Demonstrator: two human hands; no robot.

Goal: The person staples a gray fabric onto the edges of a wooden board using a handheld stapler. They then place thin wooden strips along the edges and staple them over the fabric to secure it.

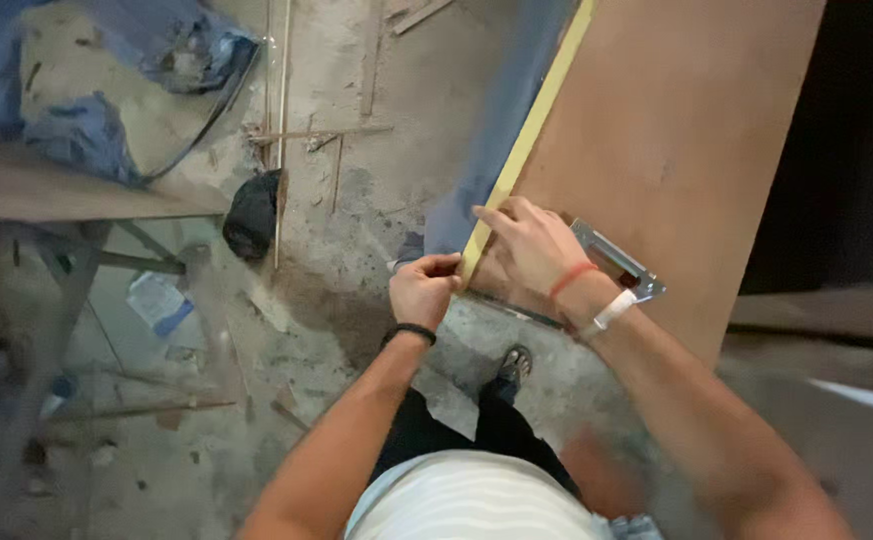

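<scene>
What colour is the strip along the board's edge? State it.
Pale yellow: the strip runs along the brown board's left edge, clearest in the head view.

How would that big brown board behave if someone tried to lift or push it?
The brown board is broad and flat, so it probably stays stiff and feels heavy. Its face looks smooth, so it might slide under a push; the right hand presses on it, perhaps steadying it. The left hand pinches at its yellow edge strip.
</scene>
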